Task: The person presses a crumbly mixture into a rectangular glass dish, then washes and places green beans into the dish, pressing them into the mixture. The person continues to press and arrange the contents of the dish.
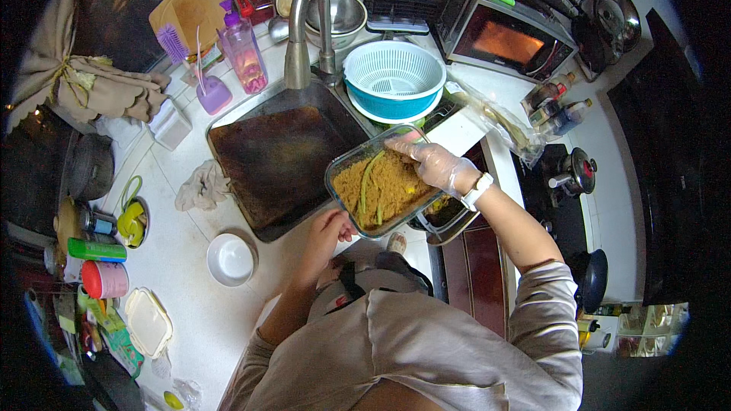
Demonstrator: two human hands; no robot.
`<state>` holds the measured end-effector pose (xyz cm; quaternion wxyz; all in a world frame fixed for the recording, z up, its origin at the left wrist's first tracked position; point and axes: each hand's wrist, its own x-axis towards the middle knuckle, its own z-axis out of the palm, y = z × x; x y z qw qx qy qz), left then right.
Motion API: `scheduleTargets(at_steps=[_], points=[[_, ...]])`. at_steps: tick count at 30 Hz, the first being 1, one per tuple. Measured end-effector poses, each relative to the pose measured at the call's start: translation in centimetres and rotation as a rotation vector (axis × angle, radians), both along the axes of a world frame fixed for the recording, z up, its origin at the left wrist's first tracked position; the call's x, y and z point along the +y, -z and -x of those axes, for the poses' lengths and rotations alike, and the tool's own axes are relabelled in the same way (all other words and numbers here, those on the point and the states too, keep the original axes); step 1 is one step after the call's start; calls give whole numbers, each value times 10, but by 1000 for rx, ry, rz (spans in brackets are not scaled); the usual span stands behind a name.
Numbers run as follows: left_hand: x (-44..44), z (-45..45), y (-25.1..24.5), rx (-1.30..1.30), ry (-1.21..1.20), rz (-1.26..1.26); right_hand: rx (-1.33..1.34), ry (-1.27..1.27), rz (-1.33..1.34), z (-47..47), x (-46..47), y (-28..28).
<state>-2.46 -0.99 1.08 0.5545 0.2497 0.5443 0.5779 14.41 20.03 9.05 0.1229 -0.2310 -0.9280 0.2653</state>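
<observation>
A rectangular glass dish [381, 185] of brown crumb-like food, with green stalks lying on it, is over the sink's near right corner. Wearing a clear plastic glove and a white wristband, my right hand [440, 166] grips the dish at its right side, its fingers reaching over the rim. My bare left hand [331, 229], fingers curled, is at the dish's near left corner; its contact there is unclear. Partly hidden beneath the dish is a second glass container [445, 214] with dark and yellow contents.
The dark sink [274, 165] has a metal faucet [300, 40] behind it. A pale strainer in a blue basin [394, 88] stands to its right. On the left counter are a white bowl [230, 260], a crumpled cloth [204, 185] and a cream lid [148, 322]. A microwave [508, 40] stands at the back right.
</observation>
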Motion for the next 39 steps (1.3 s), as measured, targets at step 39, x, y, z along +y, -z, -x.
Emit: scheduleTargets(at_steps=[39], points=[[2,-2,5,30,-3,11,-53,344,1240,9,5,24]])
